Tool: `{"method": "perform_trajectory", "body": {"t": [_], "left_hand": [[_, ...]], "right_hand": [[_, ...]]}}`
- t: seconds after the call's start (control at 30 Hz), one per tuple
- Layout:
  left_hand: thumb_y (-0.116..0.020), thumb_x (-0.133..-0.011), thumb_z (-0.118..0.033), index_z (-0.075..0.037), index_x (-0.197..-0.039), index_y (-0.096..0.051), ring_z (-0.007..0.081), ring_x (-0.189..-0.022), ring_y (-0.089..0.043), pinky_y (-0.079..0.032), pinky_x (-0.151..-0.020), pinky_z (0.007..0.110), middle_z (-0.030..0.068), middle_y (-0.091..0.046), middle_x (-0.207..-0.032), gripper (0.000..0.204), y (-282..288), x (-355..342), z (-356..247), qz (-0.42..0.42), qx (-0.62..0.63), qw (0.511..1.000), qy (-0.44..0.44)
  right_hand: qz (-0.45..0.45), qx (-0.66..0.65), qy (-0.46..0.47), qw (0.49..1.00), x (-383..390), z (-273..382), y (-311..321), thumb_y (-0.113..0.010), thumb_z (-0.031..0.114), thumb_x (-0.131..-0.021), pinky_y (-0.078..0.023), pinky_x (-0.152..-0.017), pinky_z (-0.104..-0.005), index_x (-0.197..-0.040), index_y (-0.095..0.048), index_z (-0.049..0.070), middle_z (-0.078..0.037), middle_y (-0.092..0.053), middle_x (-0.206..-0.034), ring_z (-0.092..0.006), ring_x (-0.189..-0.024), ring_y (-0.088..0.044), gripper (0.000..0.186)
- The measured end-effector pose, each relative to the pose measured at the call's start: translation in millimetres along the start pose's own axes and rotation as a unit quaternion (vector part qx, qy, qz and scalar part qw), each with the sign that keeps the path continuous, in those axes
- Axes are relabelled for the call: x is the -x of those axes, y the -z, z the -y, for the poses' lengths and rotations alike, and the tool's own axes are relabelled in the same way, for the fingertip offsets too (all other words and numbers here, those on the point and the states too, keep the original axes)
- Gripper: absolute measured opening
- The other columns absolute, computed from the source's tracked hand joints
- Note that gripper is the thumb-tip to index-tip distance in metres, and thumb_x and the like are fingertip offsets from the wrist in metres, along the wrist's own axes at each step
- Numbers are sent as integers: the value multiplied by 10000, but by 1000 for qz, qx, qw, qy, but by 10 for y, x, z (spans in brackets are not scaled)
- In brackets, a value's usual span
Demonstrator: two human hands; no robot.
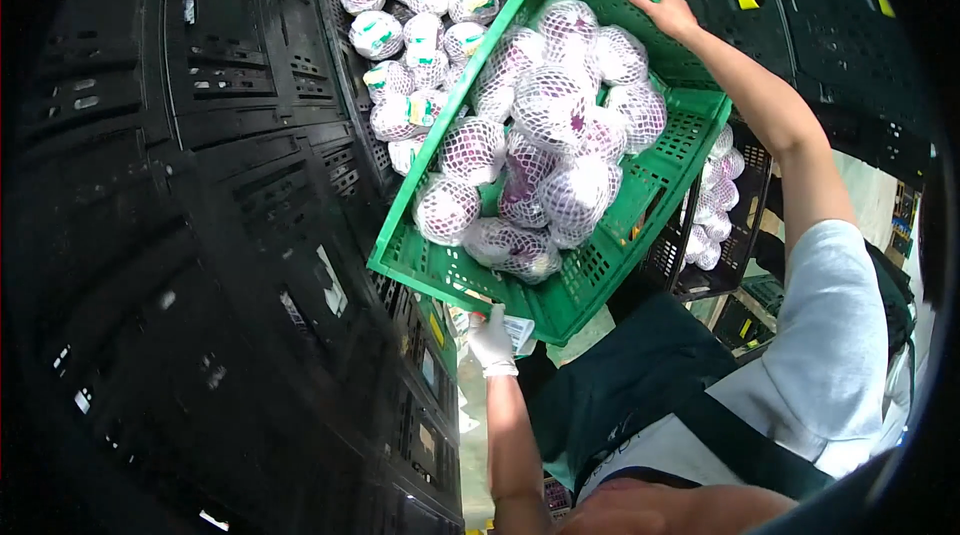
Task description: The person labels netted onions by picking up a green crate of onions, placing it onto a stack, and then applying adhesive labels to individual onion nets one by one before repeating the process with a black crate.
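Holds the green crate [678, 135] with both hands, tilted, in this view overlapping the black crate [340, 75] at its left; impossible to tell if touching. With the bare right hand [668, 13], grasps the rim at the upper right of the green crate, fingers bent over the edge. With the left hand [492, 340], in a white glove, grips the near rim, thumb on top, other fingers mostly hidden. Inside the green crate, carries purplish round produce [553, 107] in white nets, heaped more toward its left wall.

To be feared, as a judgement: rolling of the loose heap over the left wall, in case of more tilting; slipping from the glove, because of holding only a small part of the near rim; bruising of the labelled produce [375, 35] left of the green crate, in case of a weakening grip.

About writing: on that labelled produce, small stickers in green, yellow and white, too small to read. Inside the green crate, no clear label to find. Below its near rim, beside the glove, a whitish slip [518, 333] with blurred marks.
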State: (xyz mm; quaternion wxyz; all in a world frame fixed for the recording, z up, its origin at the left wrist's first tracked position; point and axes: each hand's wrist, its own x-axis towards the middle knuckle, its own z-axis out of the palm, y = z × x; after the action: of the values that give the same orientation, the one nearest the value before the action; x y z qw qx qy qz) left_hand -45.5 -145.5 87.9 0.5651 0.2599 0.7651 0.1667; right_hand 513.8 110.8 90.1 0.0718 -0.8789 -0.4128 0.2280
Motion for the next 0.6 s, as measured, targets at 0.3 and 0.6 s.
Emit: {"method": "perform_trajectory", "body": {"t": [0.3, 0.6], "left_hand": [[-622, -872, -73, -26, -945, -556, 150, -701, -595, -485, -611, 282, 62, -633, -852, 110, -252, -44, -538, -12, 54, 994, 98], [-567, -903, -52, -22, -964, -530, 188, -599, -585, -536, -491, 349, 99, -613, -763, 78, -420, -188, -653, -35, 108, 975, 190]], "right_hand": [[17, 48, 16, 999, -453, 548, -40, -566, 638, -793, -489, -776, -409, -985, -684, 79, -143, -680, -874, -297, -862, -655, 603], [109, -12, 66, 992, -903, 555, 7, -618, 538, -816, -499, -708, -391, -934, -684, 26, -161, -680, -821, -299, -770, -665, 529]]}}
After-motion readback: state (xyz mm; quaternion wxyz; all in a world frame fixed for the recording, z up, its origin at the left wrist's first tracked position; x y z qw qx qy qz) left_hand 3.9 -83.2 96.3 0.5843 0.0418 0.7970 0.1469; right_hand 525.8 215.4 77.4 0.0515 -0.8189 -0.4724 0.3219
